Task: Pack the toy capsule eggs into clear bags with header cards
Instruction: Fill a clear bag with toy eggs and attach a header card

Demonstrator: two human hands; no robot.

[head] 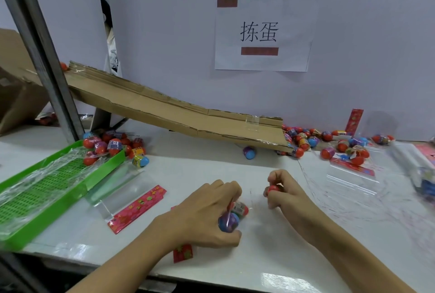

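I read the left grip (207,216) as curled around a clear bag (237,212) holding two capsule eggs (231,218), pressed to the white tabletop (211,168). The right grip (286,192), at 3 o'clock from the left, pinches one red egg (273,188) just beside the bag mouth. A red header card (183,253) shows at 6 o'clock under the left wrist. At 9 o'clock lies an empty bag with header card (137,208), beyond it a green tray (47,189). A cardboard chute (176,114) slopes across 12 o'clock; loose eggs (329,144) pile at 2 o'clock and further eggs (113,146) at 10 o'clock.
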